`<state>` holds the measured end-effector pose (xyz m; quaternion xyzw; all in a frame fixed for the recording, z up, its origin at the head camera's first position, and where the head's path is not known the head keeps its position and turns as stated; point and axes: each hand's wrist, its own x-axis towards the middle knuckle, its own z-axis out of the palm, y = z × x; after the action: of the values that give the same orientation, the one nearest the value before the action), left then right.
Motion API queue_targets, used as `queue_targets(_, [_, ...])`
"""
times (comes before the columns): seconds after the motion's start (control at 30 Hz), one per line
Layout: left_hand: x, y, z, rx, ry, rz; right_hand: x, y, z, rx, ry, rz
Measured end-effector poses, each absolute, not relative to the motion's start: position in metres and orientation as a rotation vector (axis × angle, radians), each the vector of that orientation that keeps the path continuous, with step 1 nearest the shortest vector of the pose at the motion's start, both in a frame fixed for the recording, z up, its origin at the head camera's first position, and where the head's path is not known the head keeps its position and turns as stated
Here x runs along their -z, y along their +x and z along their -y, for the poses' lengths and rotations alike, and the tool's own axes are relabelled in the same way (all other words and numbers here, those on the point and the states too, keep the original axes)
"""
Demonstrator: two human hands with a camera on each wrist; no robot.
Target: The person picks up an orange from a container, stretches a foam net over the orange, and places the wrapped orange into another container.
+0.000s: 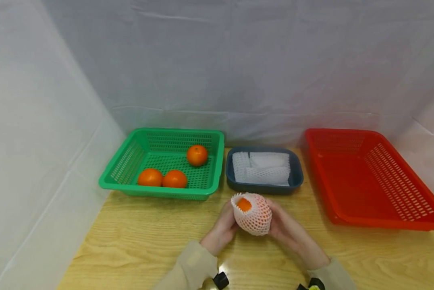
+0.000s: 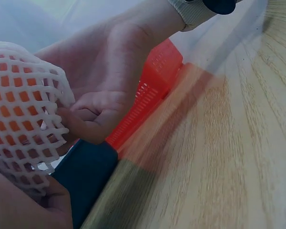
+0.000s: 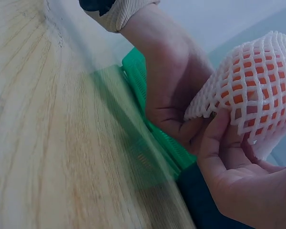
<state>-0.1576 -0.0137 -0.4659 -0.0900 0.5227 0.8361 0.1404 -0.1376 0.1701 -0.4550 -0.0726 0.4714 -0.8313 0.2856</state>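
Between my two hands, over the wooden table, is an orange (image 1: 244, 204) inside a white foam fruit net (image 1: 256, 221). Part of the orange's bare skin shows through the net's open end, which faces up and left in the head view. My left hand (image 1: 223, 226) holds the net's left side, fingers curled at its edge. From the right, my right hand (image 1: 287, 230) grips the other side; in the right wrist view its fingertips (image 3: 220, 125) pinch the mesh. The orange's underside is hidden by the net.
A green basket (image 1: 158, 192) at the back left carries three oranges, one being this orange (image 1: 197, 155). Behind my hands stands a dark blue tray (image 1: 264, 188) with white foam nets (image 1: 267, 174). On the right is a red basket (image 1: 351, 181). White sheeting (image 1: 231, 72) encloses the table (image 1: 140, 241).
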Motion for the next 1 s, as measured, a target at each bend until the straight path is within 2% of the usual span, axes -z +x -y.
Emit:
queue_targets(0.47, [0.4565,-0.1503,0.0158,-2.303,-0.112,-1.321,0.4449,-0.1402,-0.1649,2.192,-0.002,-1.529])
queue_targets(0.77, [0.4567,-0.1512,0.0155,-2.314,-0.091,-1.291,0.4482,-0.1425,-0.1613,2.273,0.233,-1.717])
queue_targets(1.0, [0.4592,-0.1504,0.0155,-2.333,-0.110,-1.287,0.4484,-0.1413,-0.1616,2.297,0.208,-1.713])
